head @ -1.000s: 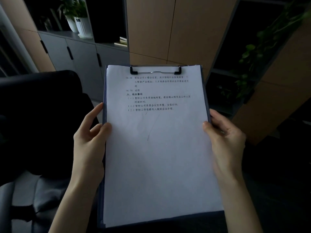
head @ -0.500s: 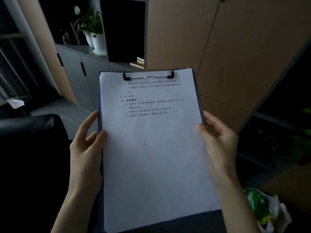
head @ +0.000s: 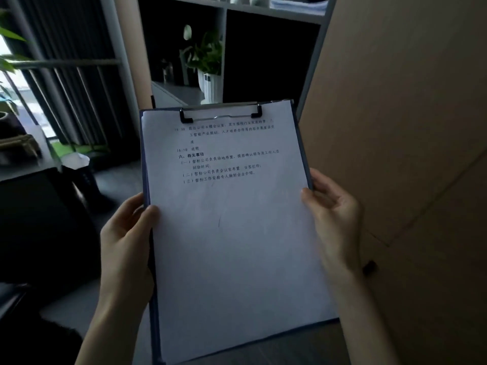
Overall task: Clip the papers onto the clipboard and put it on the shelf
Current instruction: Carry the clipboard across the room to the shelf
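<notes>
Bare skin of the left hand [head: 126, 233] wraps the left edge of a blue clipboard [head: 303, 143], thumb lying on the front of the white papers [head: 232, 233] and the other fingers hidden behind the board. On the opposite edge the right hand [head: 334, 214] grips the same way, thumb tip pressed on the sheet's margin and fingers curled around the rim. Held between both hands in the air and tilted towards the camera, the board carries the papers under its black wire clip [head: 220, 115], with printed lines on the upper half. Beyond the top edge stands an open shelf [head: 274, 15] with a potted plant [head: 208, 67] in a white pot; tan cabinet doors [head: 400, 106] fill the right side.
</notes>
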The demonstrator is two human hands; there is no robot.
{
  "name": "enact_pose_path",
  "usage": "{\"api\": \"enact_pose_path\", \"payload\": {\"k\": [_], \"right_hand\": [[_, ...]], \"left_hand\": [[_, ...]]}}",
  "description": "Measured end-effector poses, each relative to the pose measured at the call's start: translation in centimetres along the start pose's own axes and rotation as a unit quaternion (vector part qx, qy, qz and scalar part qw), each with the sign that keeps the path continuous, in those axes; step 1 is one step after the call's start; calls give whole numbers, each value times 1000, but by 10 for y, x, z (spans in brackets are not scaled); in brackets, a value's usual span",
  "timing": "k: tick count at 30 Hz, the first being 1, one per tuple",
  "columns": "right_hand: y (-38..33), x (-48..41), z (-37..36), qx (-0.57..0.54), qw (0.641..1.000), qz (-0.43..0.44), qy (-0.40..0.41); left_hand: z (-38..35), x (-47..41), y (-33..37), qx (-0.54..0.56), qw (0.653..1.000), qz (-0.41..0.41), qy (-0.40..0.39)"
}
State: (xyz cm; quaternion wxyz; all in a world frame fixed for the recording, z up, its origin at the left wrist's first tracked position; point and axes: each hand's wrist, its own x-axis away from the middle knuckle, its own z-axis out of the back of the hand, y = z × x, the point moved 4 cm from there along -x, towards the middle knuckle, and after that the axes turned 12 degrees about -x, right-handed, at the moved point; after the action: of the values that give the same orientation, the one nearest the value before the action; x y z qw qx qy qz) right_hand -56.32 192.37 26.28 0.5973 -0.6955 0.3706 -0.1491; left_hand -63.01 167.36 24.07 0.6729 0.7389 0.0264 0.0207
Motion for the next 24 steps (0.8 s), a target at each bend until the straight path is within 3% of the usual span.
{"api": "enact_pose_path", "payload": {"k": [10, 24], "right_hand": [[92, -183, -100, -13, 999, -14, -47], [220, -388, -232, -26, 997, -21, 65]], "left_hand": [[-58, -188, -15, -18, 998, -4, 62], [-134, -497, -33, -49, 996, 35, -63]]}}
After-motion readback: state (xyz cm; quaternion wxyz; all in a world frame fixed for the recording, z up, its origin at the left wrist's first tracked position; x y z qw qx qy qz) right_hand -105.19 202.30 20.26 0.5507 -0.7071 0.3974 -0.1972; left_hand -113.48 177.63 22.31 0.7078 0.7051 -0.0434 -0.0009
